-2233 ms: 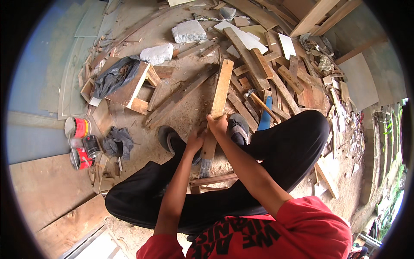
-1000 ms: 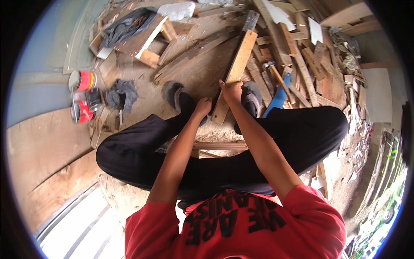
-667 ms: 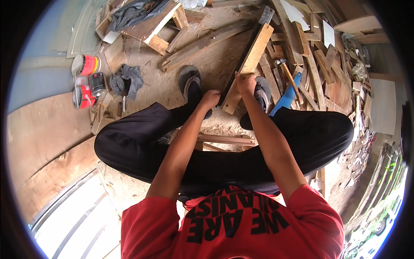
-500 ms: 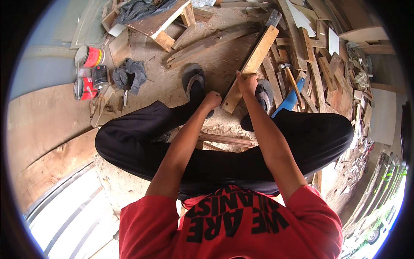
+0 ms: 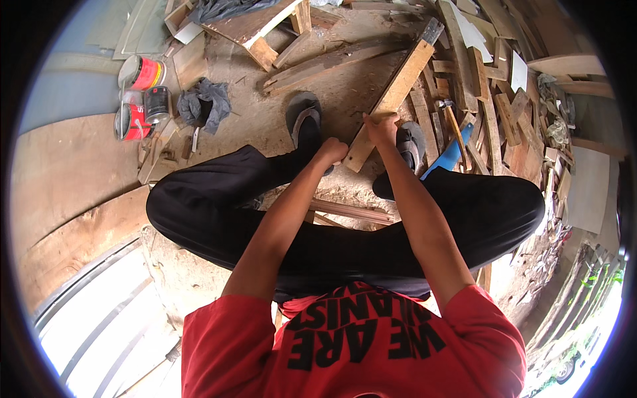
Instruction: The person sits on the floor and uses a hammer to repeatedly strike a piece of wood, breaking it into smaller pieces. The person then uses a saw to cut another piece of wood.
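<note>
A long wooden plank (image 5: pixel 402 81) slants away from me between my feet, its far end at the upper right. My right hand (image 5: pixel 381 130) is wrapped round it near its close end. Beside that near end, my left hand (image 5: pixel 333 152) is closed, with its fingertips near the plank's left edge. A small pale bit shows at those fingers, too small to name. My sandalled feet (image 5: pixel 306 116) stand on either side of the plank's near part.
Right of my right foot lie a blue saw-like blade (image 5: pixel 451 151), a hammer (image 5: pixel 456 129) and piled wood offcuts (image 5: pixel 494 119). Paint cans (image 5: pixel 141 74) and a dark crumpled cloth (image 5: pixel 204 106) sit at the left. A low wooden table (image 5: pixel 255 26) stands far off; a beam (image 5: pixel 332 65) lies on the floor.
My view has shifted slightly. The plank has rolled a little, so less of its dark side shows. My left hand is slightly closer to its near end; my right hand keeps its grip.
</note>
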A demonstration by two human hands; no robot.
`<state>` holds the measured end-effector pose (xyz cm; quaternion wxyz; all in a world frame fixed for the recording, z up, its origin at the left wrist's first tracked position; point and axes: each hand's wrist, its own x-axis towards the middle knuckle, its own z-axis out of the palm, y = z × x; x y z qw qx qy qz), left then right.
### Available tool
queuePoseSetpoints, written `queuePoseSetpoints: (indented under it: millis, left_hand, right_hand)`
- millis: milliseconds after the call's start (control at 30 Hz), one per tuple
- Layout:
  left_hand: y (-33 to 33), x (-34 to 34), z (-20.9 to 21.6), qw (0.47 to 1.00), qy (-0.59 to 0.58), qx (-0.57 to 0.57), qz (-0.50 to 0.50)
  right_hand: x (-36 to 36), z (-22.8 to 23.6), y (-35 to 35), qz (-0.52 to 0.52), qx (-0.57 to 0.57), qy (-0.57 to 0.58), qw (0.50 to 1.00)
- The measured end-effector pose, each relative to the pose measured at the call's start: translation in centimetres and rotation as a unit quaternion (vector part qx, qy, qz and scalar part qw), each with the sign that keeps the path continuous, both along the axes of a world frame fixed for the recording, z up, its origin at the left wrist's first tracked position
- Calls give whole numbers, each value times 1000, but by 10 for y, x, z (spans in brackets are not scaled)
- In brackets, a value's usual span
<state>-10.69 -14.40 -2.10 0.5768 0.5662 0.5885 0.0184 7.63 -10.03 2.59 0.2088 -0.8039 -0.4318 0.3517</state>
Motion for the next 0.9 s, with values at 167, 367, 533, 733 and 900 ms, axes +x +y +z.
queuePoseSetpoints:
  millis: [167, 367, 533, 733, 900]
  left_hand:
    - [6, 6, 22, 995, 32, -8, -97]
    - [-22, 13, 21, 987, 46, 82, -133]
    - [-44, 50, 48, 985, 137, 92, -42]
    - [-37, 48, 62, 986, 144, 63, -48]
    - [-44, 50, 57, 985, 146, 91, -30]
  right_hand:
    - [-1, 1, 2, -17, -16, -11, 1000]
    - [-23, 27, 4, -18, -52, -7, 998]
    - [-5, 31, 3, -38, -56, 29, 997]
    - [-11, 32, 7, -83, -56, 52, 994]
    - [-12, 20, 4, -93, -1, 68, 993]
